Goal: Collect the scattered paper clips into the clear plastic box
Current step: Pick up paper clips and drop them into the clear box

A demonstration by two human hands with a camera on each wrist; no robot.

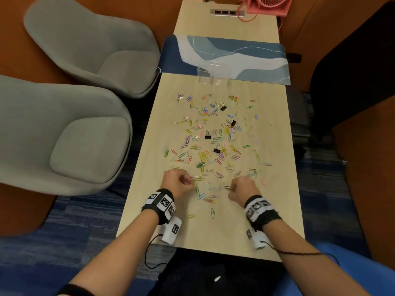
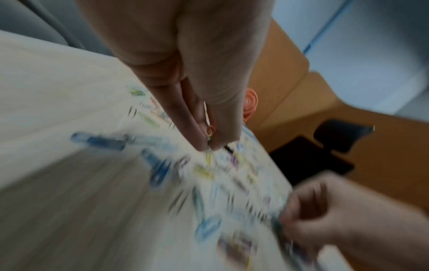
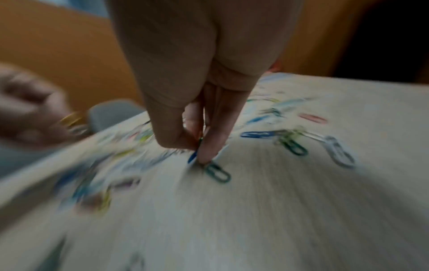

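Several coloured paper clips (image 1: pixel 205 154) lie scattered over the middle of the light wood table (image 1: pixel 149 146). The clear plastic box (image 1: pixel 213 74) stands at the far end of the scatter, on the edge of a blue mat. My left hand (image 1: pixel 190 181) pinches paper clips (image 2: pixel 210 133) between thumb and fingertips, with a yellow clip (image 1: pixel 198 179) at its tips. My right hand (image 1: pixel 232 189) pinches clips too (image 3: pixel 197 144); a teal clip (image 3: pixel 218 172) lies on the table at its fingertips. Both wrist views are blurred.
A few black binder clips (image 1: pixel 217 150) sit among the paper clips. A blue patterned mat (image 1: pixel 245 58) crosses the table behind the box. Two grey armchairs (image 1: pixel 64 142) stand to the left. A pink fan (image 1: pixel 269 4) sits at the far end.
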